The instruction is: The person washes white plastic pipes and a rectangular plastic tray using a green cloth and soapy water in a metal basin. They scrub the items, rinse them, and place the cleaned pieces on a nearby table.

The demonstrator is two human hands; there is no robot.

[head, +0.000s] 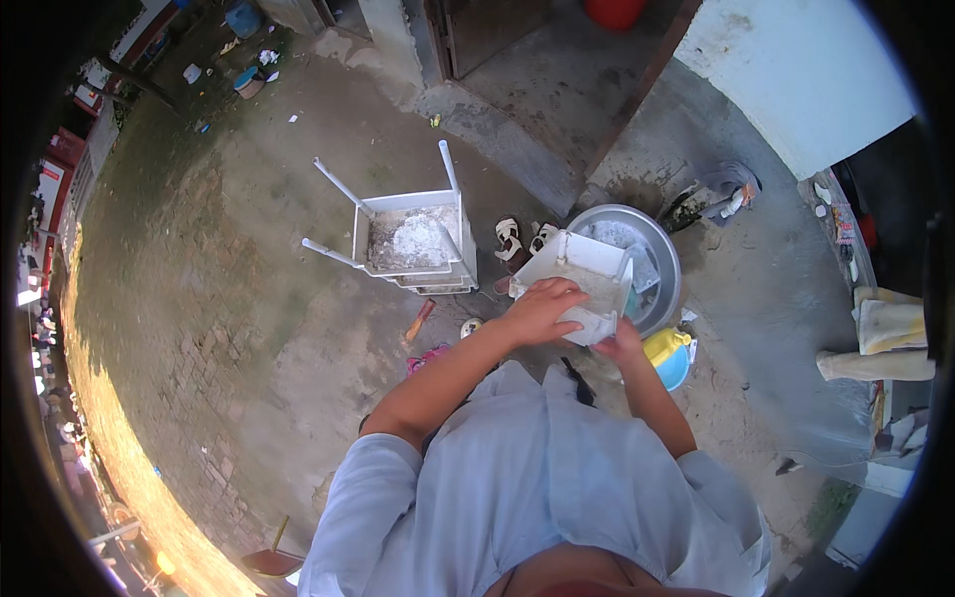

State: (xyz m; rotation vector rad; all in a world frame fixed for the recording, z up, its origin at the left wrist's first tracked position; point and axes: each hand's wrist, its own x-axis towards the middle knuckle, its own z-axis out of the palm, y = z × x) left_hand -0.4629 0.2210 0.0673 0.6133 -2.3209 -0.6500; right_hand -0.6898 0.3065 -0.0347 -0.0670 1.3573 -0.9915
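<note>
A white plastic rack basket point(595, 256), stained inside, is tilted over the left part of a large metal basin point(665, 254). My left hand point(548, 310) lies on the basket's near left side with its fingers spread over the inside. My right hand point(621, 345) grips the basket's near right corner. Water and a pale cloth-like piece point(644, 270) show in the basin, partly hidden by the basket. To the left, a white tiered rack point(468, 246) with upright posts stands on the ground, whitish residue on its top tier.
Sandals point(509, 240) lie between rack and basin. A yellow bottle point(664, 346) rests over a light-blue bowl point(675, 369) beside the basin. A wooden piece point(420, 319) and a pink item point(427, 359) lie near my left arm. A doorway step point(507, 145) is beyond.
</note>
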